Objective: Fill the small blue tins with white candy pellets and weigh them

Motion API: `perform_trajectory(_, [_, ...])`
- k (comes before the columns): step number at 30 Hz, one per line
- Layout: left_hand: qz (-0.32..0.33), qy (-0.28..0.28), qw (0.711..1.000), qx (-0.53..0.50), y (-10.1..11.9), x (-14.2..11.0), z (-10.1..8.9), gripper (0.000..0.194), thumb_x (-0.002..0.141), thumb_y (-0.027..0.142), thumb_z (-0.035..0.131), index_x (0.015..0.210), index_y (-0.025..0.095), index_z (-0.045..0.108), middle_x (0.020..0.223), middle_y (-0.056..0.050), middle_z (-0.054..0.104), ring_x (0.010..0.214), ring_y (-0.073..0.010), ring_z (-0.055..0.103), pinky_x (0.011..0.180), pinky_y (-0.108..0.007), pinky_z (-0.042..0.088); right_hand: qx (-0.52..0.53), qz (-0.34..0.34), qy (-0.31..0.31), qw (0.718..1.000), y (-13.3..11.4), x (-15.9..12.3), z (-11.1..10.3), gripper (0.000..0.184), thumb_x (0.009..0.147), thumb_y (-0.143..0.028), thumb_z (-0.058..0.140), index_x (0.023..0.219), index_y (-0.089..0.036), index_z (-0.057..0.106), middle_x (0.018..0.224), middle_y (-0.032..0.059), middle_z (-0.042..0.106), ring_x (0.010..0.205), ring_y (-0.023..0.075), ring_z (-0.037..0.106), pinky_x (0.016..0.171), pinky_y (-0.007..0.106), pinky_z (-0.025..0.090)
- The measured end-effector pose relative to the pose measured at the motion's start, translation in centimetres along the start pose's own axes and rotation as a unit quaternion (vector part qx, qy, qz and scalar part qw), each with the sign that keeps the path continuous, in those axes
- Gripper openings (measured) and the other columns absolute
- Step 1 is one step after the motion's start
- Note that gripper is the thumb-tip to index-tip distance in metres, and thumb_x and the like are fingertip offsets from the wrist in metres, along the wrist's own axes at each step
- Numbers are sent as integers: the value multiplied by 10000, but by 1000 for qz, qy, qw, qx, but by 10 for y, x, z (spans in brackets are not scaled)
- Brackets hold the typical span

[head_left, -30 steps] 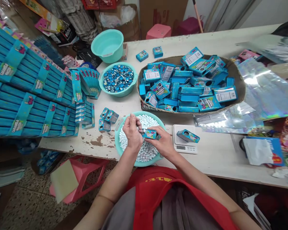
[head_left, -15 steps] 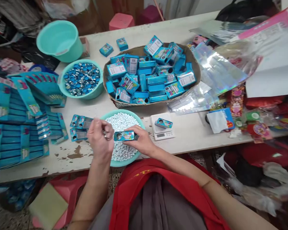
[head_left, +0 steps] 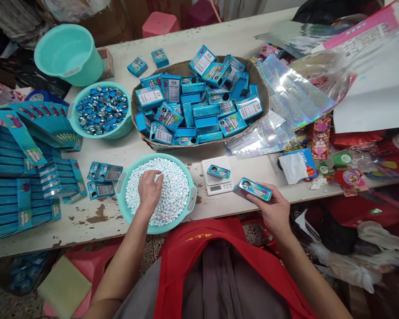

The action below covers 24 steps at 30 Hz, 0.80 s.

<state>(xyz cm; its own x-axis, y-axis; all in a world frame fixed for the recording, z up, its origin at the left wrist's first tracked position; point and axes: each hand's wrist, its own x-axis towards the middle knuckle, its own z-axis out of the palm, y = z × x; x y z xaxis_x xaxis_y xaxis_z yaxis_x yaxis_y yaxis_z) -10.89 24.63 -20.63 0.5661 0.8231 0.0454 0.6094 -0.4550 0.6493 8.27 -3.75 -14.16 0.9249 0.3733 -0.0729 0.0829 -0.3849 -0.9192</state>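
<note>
My left hand (head_left: 150,189) is down among small white candies (head_left: 169,195) that fill a turquoise bowl (head_left: 122,208). Its fingers are curled together at the candies; how many they hold is hidden. Off to the right of the bowl, past the table's front edge, my right hand (head_left: 275,210) grips a small blue tin (head_left: 255,189) with a round opening in its top face. A similar tin (head_left: 218,171) lies on the white digital scale (head_left: 215,189) between the bowl and my right hand.
Behind the bowl, a cardboard tray (head_left: 146,141) is heaped with blue tins. Shiny blue-and-silver caps (head_left: 103,110) fill another bowl at left, near several tins (head_left: 104,177) and stacked blue display boxes (head_left: 6,173). Holographic bags (head_left: 292,95) lie at right.
My right hand has carried the tin from above the bowl to the right, past the scale. My left hand, formerly raised with small shiny pieces in its fingers, has moved down into the candies.
</note>
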Motion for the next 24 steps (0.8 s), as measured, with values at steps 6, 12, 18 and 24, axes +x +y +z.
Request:
perform_trajectory(6, [93, -44, 993, -58, 52, 22, 23, 149, 862, 275, 521, 886, 216, 655, 926, -66, 649, 909, -224, 571, 823, -332, 411, 37, 34, 87, 995, 24, 11, -8, 493, 579, -348, 827, 1010, -192, 646, 946, 39, 673, 863, 210, 642, 868, 429, 512])
perform_trajectory(12, [187, -198, 961, -51, 89, 26, 52, 328, 826, 283, 589, 1141, 192, 589, 1168, -102, 587, 1066, -255, 516, 901, -365, 398, 40, 47, 88, 994, 30, 14, -5, 488, 571, -355, 826, 995, -183, 657, 927, 41, 680, 861, 211, 645, 836, 411, 526])
perform_trajectory(18, [234, -328, 915, -13, 119, 26, 102, 402, 790, 212, 613, 1189, 205, 561, 1228, -123, 545, 1126, -297, 486, 919, -386, 375, 61, 66, 74, 993, 36, 18, -2, 508, 547, -342, 839, 991, -182, 652, 920, 38, 685, 843, 201, 644, 845, 415, 520])
perform_trajectory(24, [102, -206, 960, -158, 108, 30, 76, 332, 737, 281, 692, 1055, 220, 620, 1033, -77, 609, 965, -247, 557, 817, -309, 402, 57, 73, 46, 995, 31, 26, 15, 510, 511, -364, 848, 946, -180, 656, 887, 36, 685, 804, 199, 639, 807, 404, 526])
